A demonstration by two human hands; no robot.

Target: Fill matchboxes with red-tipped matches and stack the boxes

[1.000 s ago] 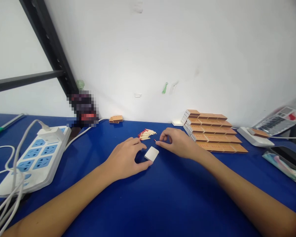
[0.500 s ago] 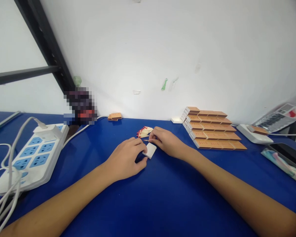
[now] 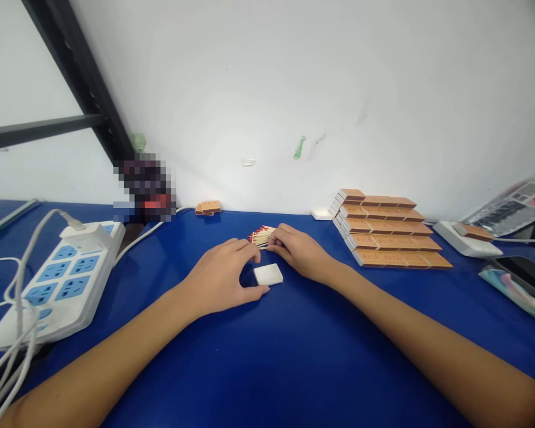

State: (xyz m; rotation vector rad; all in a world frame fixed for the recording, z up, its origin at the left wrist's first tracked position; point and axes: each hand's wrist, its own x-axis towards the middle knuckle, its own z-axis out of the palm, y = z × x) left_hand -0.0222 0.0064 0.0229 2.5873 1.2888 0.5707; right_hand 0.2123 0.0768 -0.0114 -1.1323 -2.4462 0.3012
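Note:
A small white tray-like box [image 3: 268, 274] lies flat on the blue table [image 3: 267, 356]. Around its left side, my left hand [image 3: 226, 274] is spread, thumb and fingers apart, with nothing between them; the thumb tip is by the box's near edge. Behind the box lies a pile of red-tipped matches [image 3: 261, 236]. My right hand [image 3: 296, 249] is at the pile's right side with its fingers pinched together; what they hold, if anything, is too small to make out.
Orange matchboxes [image 3: 392, 241] stand stacked in steps at the right, beside another white piece [image 3: 321, 214]. Two matchboxes [image 3: 208, 207] lie back left. A power strip [image 3: 62, 279] with cables is at left, a phone [image 3: 528, 276] at right.
My left hand has opened and let go of the white box, which now lies flat and turned. My right hand has shifted slightly left, closer against the matches.

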